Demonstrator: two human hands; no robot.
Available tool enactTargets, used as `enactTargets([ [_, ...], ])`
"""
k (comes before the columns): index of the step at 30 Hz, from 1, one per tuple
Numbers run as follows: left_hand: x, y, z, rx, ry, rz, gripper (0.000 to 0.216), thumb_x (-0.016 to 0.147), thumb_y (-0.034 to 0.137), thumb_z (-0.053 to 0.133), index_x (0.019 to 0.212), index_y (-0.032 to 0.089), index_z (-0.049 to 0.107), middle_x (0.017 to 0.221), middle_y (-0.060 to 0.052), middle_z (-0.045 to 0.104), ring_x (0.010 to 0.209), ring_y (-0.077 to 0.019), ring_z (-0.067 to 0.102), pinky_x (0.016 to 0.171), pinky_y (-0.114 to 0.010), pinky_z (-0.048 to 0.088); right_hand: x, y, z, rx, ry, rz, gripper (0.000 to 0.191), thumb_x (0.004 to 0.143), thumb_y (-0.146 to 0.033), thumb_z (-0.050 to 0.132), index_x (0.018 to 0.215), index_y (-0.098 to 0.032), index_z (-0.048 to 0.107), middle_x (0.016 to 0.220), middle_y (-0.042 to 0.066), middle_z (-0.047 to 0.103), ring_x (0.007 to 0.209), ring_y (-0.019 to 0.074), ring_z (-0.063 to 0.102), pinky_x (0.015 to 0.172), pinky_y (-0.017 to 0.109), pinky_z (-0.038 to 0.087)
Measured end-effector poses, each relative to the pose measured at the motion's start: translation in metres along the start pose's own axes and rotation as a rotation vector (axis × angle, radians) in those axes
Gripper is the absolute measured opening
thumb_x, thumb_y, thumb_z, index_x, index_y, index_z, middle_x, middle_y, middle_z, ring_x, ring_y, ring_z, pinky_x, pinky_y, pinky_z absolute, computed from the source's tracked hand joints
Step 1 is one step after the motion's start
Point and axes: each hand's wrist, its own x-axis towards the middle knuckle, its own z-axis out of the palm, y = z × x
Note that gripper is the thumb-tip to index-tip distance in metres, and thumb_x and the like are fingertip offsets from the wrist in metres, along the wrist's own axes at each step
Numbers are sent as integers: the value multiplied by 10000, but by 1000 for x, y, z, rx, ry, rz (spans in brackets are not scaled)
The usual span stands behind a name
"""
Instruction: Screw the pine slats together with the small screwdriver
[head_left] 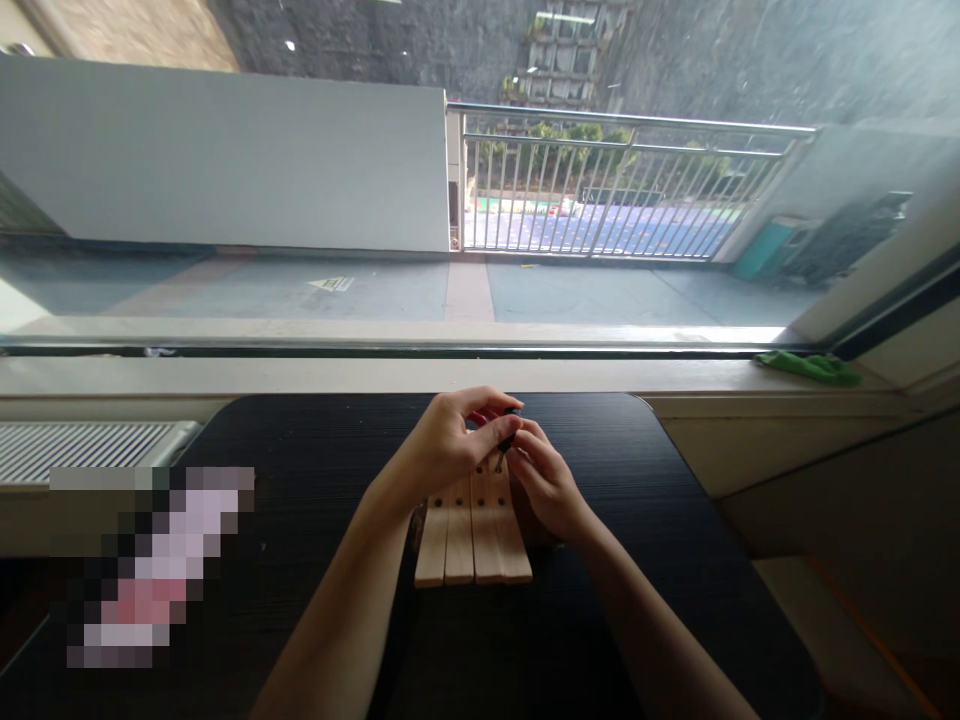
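A set of pale wooden slats, joined side by side with small holes near their far ends, lies on the dark table in front of me. My left hand is curled over the far end of the slats, fingers pinched on a small dark part. My right hand sits just right of it, fingers bent and touching the same dark part and the slat ends. What the small part is cannot be made out.
A pixelated patch covers something on the table's left side. A window sill runs behind the table, with a green cloth at its right and a vent grille at the left. Outside lies a balcony railing.
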Motion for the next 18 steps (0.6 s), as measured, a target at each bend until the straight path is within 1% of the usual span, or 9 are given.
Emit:
enactTargets([
  [5,0,3,-1,8,0,-13,261,853,305,647,1042,138,713,913,-86,741,815,-175,683,704,-280,563,2,-4,-1,-36,-9,-9,209,960,-293,494,1071,-261,668,1207,68,575,1141,233,542,1003,393,414],
  [8,-1,3,-2,14,0,-21,272,848,321,653,1039,137,713,927,-86,739,827,-179,682,727,-286,561,3,-6,-1,-43,-3,-14,202,961,-298,492,1015,-241,678,1177,72,581,1110,227,554,981,386,425],
  [10,-1,3,-3,15,-6,-35,287,849,342,654,1043,138,710,929,-86,735,823,-180,677,715,-282,557,3,-7,0,-42,6,-16,205,960,-304,493,988,-236,685,1166,74,580,1098,228,557,977,387,427],
  [12,-1,2,-4,21,-15,-40,317,840,375,668,1059,148,703,924,-78,728,816,-177,671,702,-277,554,3,-8,0,-43,13,-11,210,956,-307,497,1002,-241,690,1161,74,580,1098,232,556,975,388,429],
  [15,-1,0,-5,42,-4,-20,371,812,407,704,1097,171,686,905,-55,713,808,-167,657,704,-271,548,3,-7,0,-55,34,1,204,942,-296,511,1006,-246,699,1135,70,581,1071,228,560,947,377,441],
  [18,-1,-1,-5,71,19,-1,380,791,414,726,1080,172,679,865,-42,696,771,-157,641,689,-270,540,2,-5,0,-74,50,-2,184,928,-269,524,991,-247,695,1113,63,577,1035,214,562,913,359,453],
])
